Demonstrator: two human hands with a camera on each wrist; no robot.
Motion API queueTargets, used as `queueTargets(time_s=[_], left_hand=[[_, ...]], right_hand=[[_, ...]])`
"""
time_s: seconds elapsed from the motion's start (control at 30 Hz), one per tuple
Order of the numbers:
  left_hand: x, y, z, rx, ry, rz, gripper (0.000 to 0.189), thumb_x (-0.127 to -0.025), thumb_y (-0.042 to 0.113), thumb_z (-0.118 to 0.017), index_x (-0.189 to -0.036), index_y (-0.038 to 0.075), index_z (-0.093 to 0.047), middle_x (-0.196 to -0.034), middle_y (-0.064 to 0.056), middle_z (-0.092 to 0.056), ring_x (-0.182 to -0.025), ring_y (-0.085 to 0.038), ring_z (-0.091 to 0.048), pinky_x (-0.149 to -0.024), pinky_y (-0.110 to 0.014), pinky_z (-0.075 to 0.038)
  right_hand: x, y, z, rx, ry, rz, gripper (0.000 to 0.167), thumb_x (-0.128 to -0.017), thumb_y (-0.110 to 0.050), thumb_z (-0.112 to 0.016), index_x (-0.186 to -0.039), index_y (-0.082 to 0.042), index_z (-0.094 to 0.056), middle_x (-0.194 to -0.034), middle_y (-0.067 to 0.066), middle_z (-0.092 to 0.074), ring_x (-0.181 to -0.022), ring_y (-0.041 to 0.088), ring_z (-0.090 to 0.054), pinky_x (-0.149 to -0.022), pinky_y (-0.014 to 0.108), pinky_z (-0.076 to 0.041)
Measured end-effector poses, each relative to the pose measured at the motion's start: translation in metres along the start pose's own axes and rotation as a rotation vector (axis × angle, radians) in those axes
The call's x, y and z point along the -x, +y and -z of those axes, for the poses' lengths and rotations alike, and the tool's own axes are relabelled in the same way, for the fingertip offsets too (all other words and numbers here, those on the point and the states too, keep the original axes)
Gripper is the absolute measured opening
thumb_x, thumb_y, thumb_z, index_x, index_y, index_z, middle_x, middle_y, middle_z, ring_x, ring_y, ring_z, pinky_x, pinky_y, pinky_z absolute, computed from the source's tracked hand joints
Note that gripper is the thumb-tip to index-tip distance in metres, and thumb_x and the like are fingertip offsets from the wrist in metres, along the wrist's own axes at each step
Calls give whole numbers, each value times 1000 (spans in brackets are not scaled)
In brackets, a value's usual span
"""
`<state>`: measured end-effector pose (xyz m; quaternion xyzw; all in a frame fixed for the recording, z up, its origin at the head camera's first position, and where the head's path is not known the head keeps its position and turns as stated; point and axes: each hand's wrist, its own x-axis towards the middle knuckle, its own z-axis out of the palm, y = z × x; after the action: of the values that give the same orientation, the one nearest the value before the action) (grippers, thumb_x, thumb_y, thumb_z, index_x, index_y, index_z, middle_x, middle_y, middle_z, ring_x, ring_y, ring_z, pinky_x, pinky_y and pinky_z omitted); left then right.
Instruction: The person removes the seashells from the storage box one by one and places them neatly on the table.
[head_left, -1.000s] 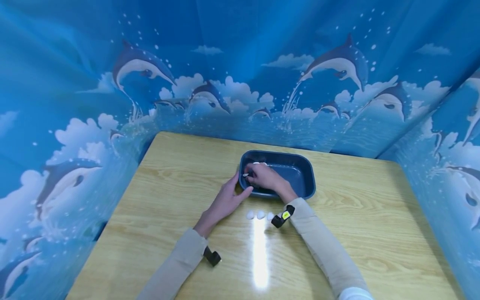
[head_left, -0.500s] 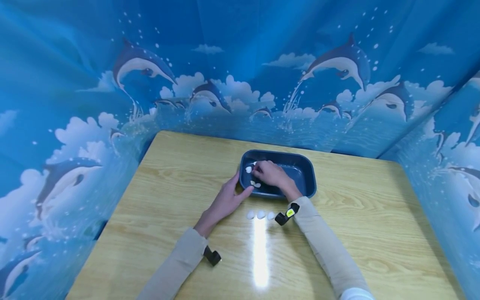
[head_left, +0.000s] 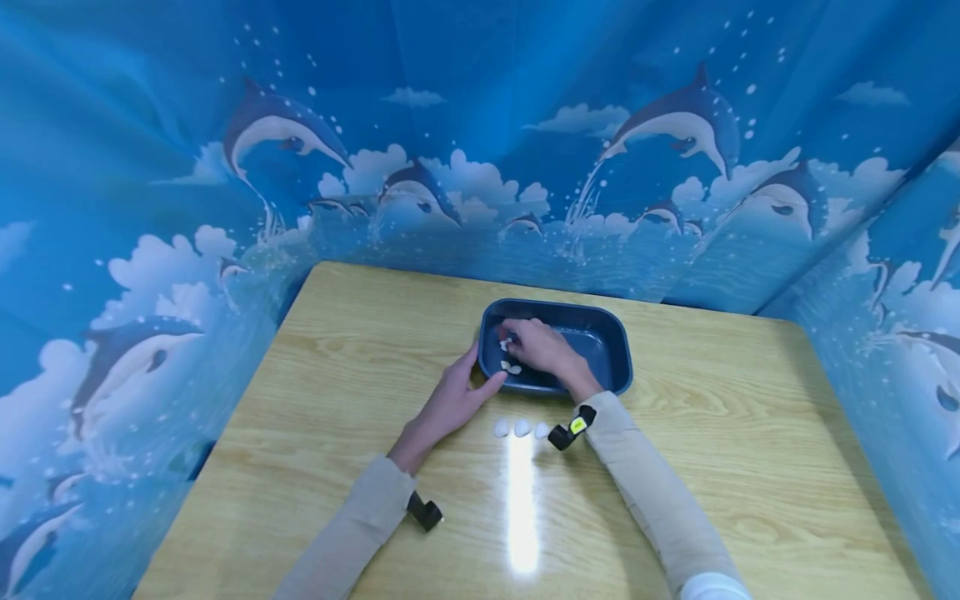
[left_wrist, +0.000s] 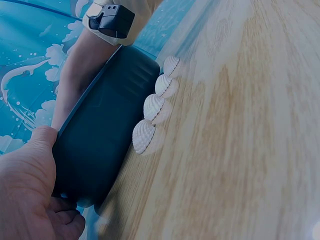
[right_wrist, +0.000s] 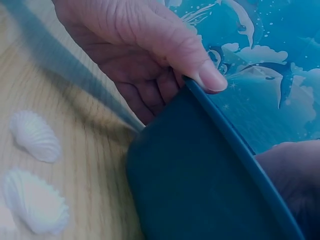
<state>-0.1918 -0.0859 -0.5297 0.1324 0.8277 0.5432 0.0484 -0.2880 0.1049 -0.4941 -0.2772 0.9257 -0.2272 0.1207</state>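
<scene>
A dark blue plastic basin (head_left: 611, 346) stands on the wooden table. My left hand (head_left: 454, 400) grips its left end, thumb over the rim and the other fingers against the outer wall; in the right wrist view that hand's thumb (right_wrist: 212, 77) shows at the rim. Inside the basin, my right hand (head_left: 540, 346) has its fingers curled around a small white seashell (head_left: 505, 344) and seems to pinch it. The near wall hides these fingers in both wrist views. More pale shells (head_left: 512, 367) lie on the basin floor, just nearer than the right fingers.
A row of several ribbed white seashells (left_wrist: 153, 107) lies on the table (head_left: 360, 358) along the basin's near side, close under the right wrist. A blue curtain (head_left: 480, 100) printed with dolphins hangs behind and beside the table.
My right hand first drew back from the basin's left end, uncovering shells, then its fingers reached left again over a shell there. The left hand and the row of shells stayed put.
</scene>
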Motion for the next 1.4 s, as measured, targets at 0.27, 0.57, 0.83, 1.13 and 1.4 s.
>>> queueTargets(time_s=[0.27, 0.57, 0.83, 1.13, 1.4], left_hand=[[-1, 1, 0, -6, -1, 37, 80, -106, 39, -62, -169, 20, -15, -172, 0, -24, -156, -12, -24, -127, -40, -28], [-1, 2, 0, -20, 2, 48, 79, -106, 41, -61, -169, 20, -17, -172, 1, -25, -156, -11, -25, -126, -40, -29], [-1, 0, 0, -18, 3, 19, 79, -107, 38, -62, -169, 17, -17, -172, -3, -26, -156, -15, -26, -126, -41, -29], [-1, 0, 0, -11, 5, -9, 79, -107, 35, -62, -168, 13, -18, -171, -8, -28, -156, -19, -27, -126, -43, -30], [-1, 0, 0, -3, 3, 0, 79, -106, 36, -63, -168, 14, -19, -171, -7, -29, -156, -20, -28, -126, -44, -29]], right_hand=[[6, -2, 9, 90, 5, -124, 15, -101, -25, -70, -97, -11, -71, -84, 2, -68, -73, 18, -61, -65, 37, -52], [13, 9, 17, -1, -25, -45, 18, -101, -14, -69, -116, -7, -74, -83, 6, -66, -66, 16, -55, -58, 30, -44], [17, 18, 16, -64, -102, 86, 16, -96, -3, -72, -111, -4, -75, -103, 7, -74, -74, 12, -59, -67, 28, -51], [20, 23, 13, -121, -158, 89, 29, -95, -6, -74, -124, -6, -72, -63, -6, -51, -52, 8, -43, -51, 23, -37], [21, 23, 9, -135, -146, 83, 21, -96, -8, -75, -117, -4, -74, -64, -3, -55, -54, 9, -47, -53, 24, -40]])
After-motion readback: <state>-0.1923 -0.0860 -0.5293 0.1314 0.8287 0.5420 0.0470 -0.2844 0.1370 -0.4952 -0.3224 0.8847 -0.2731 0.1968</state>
